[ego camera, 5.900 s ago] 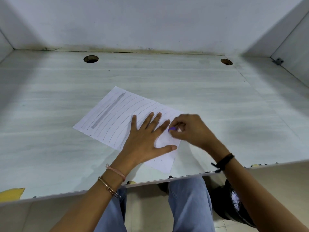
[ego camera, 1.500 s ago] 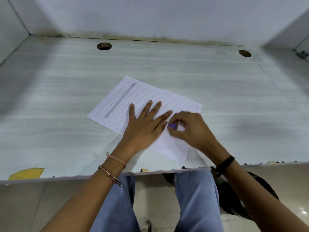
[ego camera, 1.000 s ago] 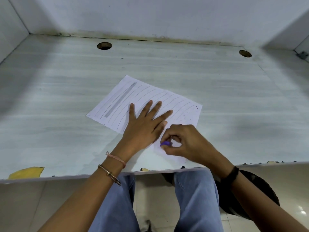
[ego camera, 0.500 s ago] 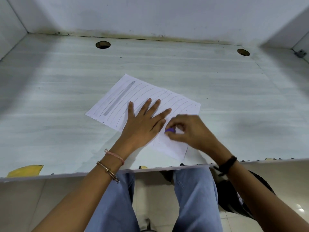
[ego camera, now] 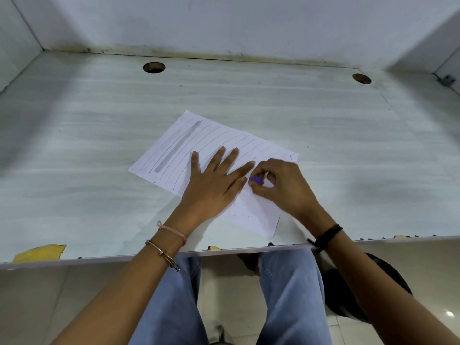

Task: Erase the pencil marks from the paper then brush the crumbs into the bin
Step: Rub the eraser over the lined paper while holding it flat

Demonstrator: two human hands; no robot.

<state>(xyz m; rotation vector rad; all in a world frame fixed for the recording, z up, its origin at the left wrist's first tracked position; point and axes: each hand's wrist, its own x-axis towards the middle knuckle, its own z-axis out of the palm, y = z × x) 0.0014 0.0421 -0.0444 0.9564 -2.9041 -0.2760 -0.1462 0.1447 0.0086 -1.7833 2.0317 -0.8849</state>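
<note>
A white sheet of paper [ego camera: 174, 148] lies at an angle on the pale desk [ego camera: 99, 145]. Pencil lines and one thick grey stripe cover its left part; the near right part looks mostly blank with dark crumbs on it. My left hand [ego camera: 214, 183] lies flat on the paper's middle with fingers spread, pinning it down. My right hand [ego camera: 283, 188] pinches a small purple eraser [ego camera: 256, 181], which is pressed on the paper just right of my left fingertips. No bin can be recognised with certainty.
Two round cable holes [ego camera: 154, 67] [ego camera: 361, 78] sit near the desk's back edge. White walls close the desk at back and sides. A yellow chipped patch [ego camera: 39, 252] marks the front edge at left. A dark round object [ego camera: 358, 290] sits on the floor by my right leg.
My right hand rubs the eraser back and forth: it was nearer the front edge a second ago and is now further up the sheet. My left hand stays flat on the paper.
</note>
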